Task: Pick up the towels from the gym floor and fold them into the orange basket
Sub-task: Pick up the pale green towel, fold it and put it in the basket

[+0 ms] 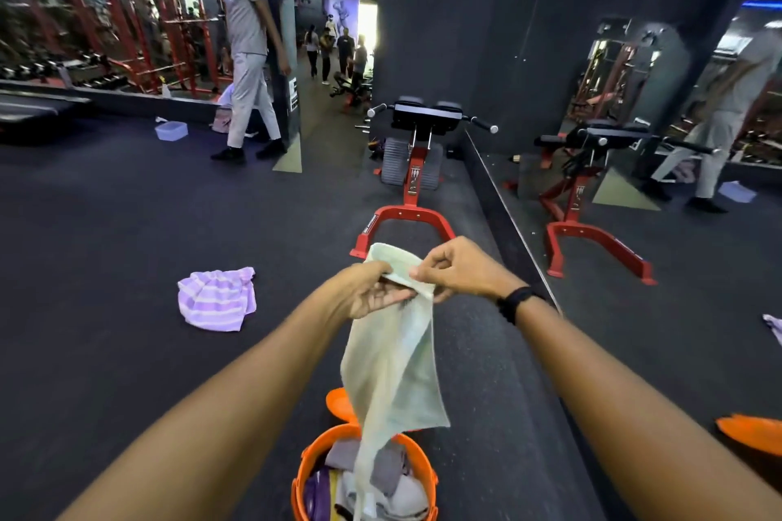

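Note:
A pale green towel [391,364] hangs from both my hands above the orange basket [305,465]. My left hand [372,292] grips its top edge from the left, and my right hand [459,269] pinches the same edge from the right. The towel's lower end drops into the basket, which holds several folded towels in grey, purple and white. A crumpled purple striped towel [216,298] lies on the dark floor to the left. An orange lid [338,404] shows behind the basket.
A red exercise bench [412,182] stands straight ahead beside a mirrored wall [634,140] on the right. A person [249,55] walks at the back left near a clear plastic box [171,130]. Red racks line the far left.

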